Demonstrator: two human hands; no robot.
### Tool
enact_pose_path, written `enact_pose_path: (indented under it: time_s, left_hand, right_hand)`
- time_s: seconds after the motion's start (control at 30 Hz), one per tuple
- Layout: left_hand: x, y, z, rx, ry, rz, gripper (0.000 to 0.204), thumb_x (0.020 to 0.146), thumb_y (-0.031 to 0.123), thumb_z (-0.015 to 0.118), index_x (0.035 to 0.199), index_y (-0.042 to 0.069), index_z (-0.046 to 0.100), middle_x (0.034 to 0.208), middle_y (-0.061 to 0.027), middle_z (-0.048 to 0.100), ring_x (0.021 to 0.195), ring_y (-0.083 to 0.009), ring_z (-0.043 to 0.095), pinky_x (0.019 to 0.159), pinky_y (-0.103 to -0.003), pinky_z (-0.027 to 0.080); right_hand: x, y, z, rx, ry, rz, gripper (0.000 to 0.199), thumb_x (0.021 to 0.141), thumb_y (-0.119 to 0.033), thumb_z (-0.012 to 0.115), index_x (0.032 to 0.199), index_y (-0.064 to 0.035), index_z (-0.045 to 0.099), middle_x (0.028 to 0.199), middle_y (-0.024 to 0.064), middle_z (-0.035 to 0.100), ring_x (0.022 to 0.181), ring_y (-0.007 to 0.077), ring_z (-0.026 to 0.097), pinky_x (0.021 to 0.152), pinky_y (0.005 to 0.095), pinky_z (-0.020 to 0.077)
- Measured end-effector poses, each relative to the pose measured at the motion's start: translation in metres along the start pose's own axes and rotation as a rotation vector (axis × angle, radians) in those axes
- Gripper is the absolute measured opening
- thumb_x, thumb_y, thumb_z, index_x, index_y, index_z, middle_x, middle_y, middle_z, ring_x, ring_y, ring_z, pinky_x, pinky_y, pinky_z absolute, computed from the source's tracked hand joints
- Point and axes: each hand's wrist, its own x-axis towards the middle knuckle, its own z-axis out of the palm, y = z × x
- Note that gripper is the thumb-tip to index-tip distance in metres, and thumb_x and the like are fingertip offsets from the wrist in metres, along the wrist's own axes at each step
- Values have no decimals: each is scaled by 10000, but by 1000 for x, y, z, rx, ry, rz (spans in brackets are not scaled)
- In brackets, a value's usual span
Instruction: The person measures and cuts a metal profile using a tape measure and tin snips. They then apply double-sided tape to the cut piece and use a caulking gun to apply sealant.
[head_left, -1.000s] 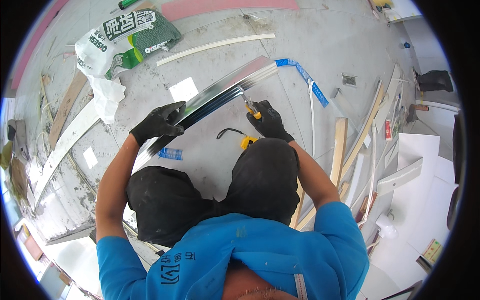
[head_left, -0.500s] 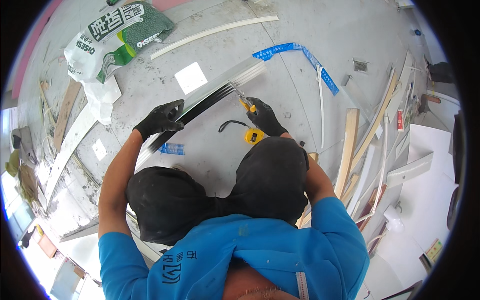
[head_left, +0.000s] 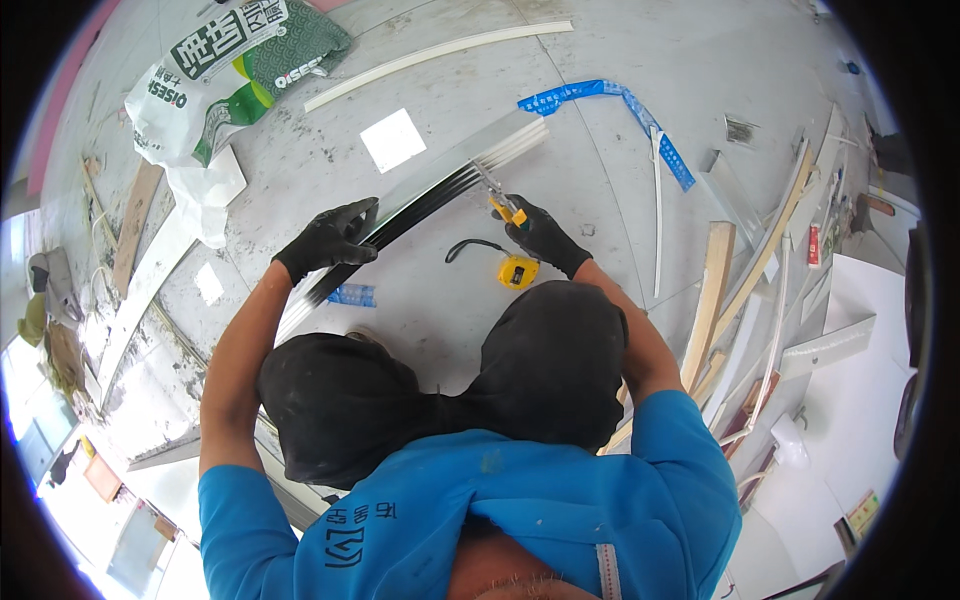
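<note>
A long grey-and-black ribbed metal profile strip point(head_left: 440, 190) lay slantwise on the pale concrete floor point(head_left: 600, 200), running from lower left up to the right, and both black-gloved hands were at it. The left hand point(head_left: 328, 240) was closed over the strip's lower stretch, fingers curled across its dark edge and pressing it down. The right hand point(head_left: 540, 232) sat just beside the strip's upper stretch, on the side nearer the person, wrapped tight around a small yellow-handled cutting tool point(head_left: 503, 203) whose metal tip touched the strip's edge. A yellow tape measure with a black strap point(head_left: 516, 271) rested on the floor just below the strip, between the two hands and close to the right wrist. Beyond the strip, away from the person, lay a white square tile piece point(head_left: 392, 139), and further off a green-and-white printed sack point(head_left: 235, 75) and a blue tape strip point(head_left: 610, 105).
</note>
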Motion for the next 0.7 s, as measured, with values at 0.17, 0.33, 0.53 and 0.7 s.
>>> enact_pose_path:
  time_s: [0.17,0.33,0.53,0.7]
  left_hand:
    - [-9,6,-6,-30,5,-13,907,724,227,859,1503,87,417,1093,-79,609,957,-172,561,885,-317,486]
    - [-16,9,-13,-67,46,57,915,712,272,855,1503,109,426,1093,-94,624,979,-204,584,909,-332,486]
    - [-24,21,-23,-38,80,105,900,706,158,840,1503,96,427,1069,-63,606,918,-162,546,865,-311,481]
    - [-17,8,-14,-82,123,173,884,709,183,842,1491,88,439,1017,-68,606,909,-170,551,855,-315,484]
  right_hand:
    - [-5,-24,-7,-21,-8,-45,501,905,-252,690,1311,-35,489,1019,231,678,933,409,663,816,460,528]
    - [-12,-65,-19,-46,48,-122,444,908,-317,700,1175,-23,501,902,236,661,847,415,654,732,459,518]
    - [-19,-94,-26,-118,96,-117,326,927,-279,673,1051,-34,498,819,236,641,779,412,646,690,465,510]
    - [-18,-74,-20,-320,235,-303,307,918,-251,669,1095,-28,554,842,193,645,751,385,651,642,464,516]
